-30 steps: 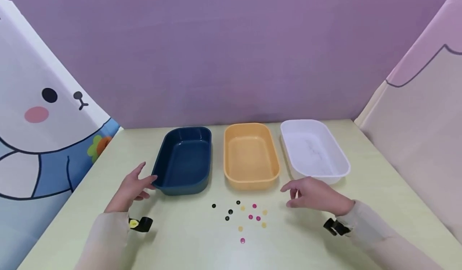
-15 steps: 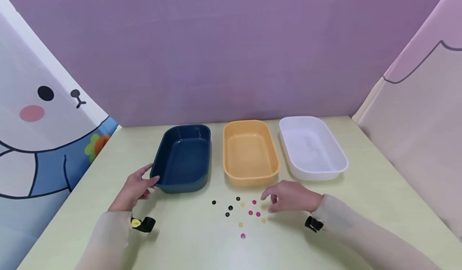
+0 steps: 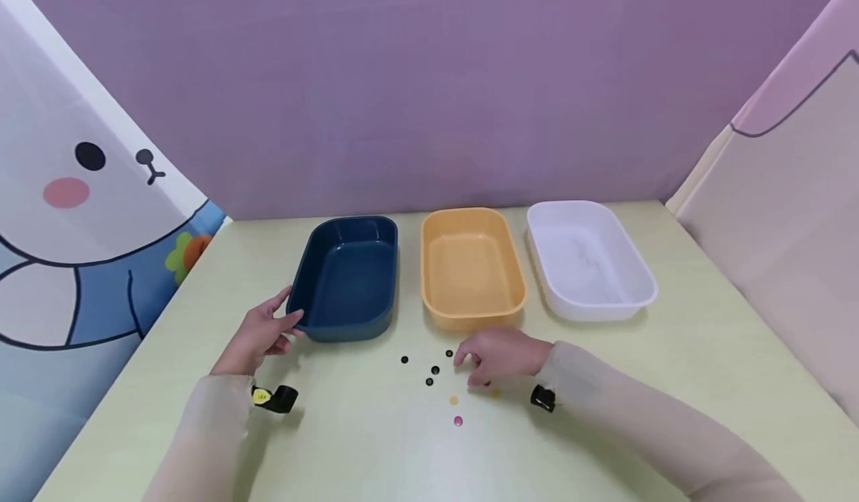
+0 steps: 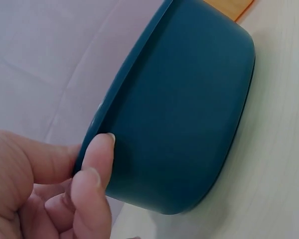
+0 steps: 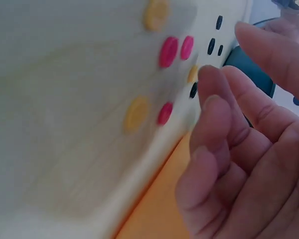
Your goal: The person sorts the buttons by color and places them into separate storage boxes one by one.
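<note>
My left hand (image 3: 258, 336) pinches the near-left rim of the dark blue tray (image 3: 349, 286). The left wrist view has the thumb and fingers at that rim, on either side of the tray wall (image 4: 179, 109). Over the small buttons hovers my right hand (image 3: 503, 354), fingers loosely bent, thumb apart from them, with nothing held. Several black buttons (image 3: 435, 370) lie left of its fingertips. A yellow button (image 3: 453, 400) and a pink button (image 3: 458, 421) lie nearer. Other pink buttons (image 5: 168, 52) and yellow buttons (image 5: 137, 114) show in the right wrist view, mostly covered by the hand in the head view.
An orange tray (image 3: 473, 263) stands in the middle, just beyond the right hand. To its right is a white tray (image 3: 590, 263). A purple backdrop (image 3: 429, 92) rises behind the table, with printed cloth (image 3: 114, 263) along the left side.
The right hand has moved left, from the white tray's front to above the buttons. My left hand has gone from touching the blue tray's edge to pinching its rim.
</note>
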### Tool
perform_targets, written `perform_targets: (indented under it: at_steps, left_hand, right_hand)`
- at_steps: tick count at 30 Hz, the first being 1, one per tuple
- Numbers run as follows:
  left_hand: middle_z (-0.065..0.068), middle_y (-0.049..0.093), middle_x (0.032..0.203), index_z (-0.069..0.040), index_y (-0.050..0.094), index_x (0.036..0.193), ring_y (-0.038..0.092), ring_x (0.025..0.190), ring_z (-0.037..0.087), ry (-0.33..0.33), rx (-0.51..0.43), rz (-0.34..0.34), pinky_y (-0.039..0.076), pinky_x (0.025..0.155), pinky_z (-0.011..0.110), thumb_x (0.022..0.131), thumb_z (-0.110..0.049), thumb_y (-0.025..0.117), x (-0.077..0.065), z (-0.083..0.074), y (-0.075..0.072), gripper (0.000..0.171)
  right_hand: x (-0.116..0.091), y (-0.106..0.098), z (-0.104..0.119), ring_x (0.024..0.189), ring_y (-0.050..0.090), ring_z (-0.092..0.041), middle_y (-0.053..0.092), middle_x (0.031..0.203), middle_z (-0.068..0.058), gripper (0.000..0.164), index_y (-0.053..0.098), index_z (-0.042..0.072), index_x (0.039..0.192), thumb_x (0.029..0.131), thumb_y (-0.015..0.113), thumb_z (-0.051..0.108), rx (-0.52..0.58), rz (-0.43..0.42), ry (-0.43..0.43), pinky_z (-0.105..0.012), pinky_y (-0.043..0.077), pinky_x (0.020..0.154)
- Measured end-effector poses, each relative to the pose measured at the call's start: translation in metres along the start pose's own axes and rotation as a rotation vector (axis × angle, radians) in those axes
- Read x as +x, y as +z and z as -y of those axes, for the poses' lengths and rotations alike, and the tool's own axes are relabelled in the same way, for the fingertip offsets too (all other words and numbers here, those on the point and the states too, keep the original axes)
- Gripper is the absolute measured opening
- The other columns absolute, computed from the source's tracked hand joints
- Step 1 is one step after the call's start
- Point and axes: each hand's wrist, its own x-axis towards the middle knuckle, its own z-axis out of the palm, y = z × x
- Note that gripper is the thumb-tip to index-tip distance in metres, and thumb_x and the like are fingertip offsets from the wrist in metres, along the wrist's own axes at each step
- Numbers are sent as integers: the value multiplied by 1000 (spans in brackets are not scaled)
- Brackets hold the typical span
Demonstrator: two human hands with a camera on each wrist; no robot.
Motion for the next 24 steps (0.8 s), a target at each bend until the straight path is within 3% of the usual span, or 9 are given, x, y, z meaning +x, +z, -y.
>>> perform_targets:
  at_steps: [3, 8, 16, 21, 24]
  left_hand:
    - [-2, 68, 70, -13, 7, 155, 53, 46, 10, -3, -18, -3, 47, 53, 25, 100, -21, 51, -1, 1, -1, 70]
    - [-2, 68, 72, -16, 9, 155, 56, 49, 10, -18, -46, -9, 49, 58, 25, 101, -24, 51, -3, 3, -2, 69]
    - [-4, 68, 72, -18, 10, 154, 59, 52, 9, -16, -93, -4, 51, 61, 24, 101, -24, 51, -3, -1, 1, 68]
    - [-5, 68, 72, -19, 10, 155, 61, 52, 8, -17, -98, 1, 51, 62, 24, 100, -24, 52, -3, -3, 3, 69]
    - [-4, 68, 72, -17, 10, 154, 62, 53, 9, -21, -99, -5, 51, 62, 23, 100, -23, 52, -5, -1, 3, 68]
  right_hand:
    - [7, 3, 4, 55, 49, -1, 54, 60, 14, 24, 74, 15, 102, 78, 76, 12, 29, 58, -21, -22, 40, 64]
    - [15, 7, 10, 56, 41, 0, 49, 59, 11, 19, 77, 20, 92, 76, 79, 10, 102, 154, -52, -18, 34, 57]
    - [16, 10, 21, 58, 39, -3, 52, 65, 14, 20, 77, 25, 81, 73, 80, 7, 110, 282, 4, -19, 33, 56]
    - [14, 13, 24, 64, 42, -2, 61, 82, 20, 22, 76, 24, 81, 74, 78, 3, -3, 324, -41, -20, 38, 62]
    - [15, 16, 26, 65, 43, -1, 60, 82, 21, 25, 75, 25, 79, 73, 77, 2, -84, 341, -100, -20, 39, 63]
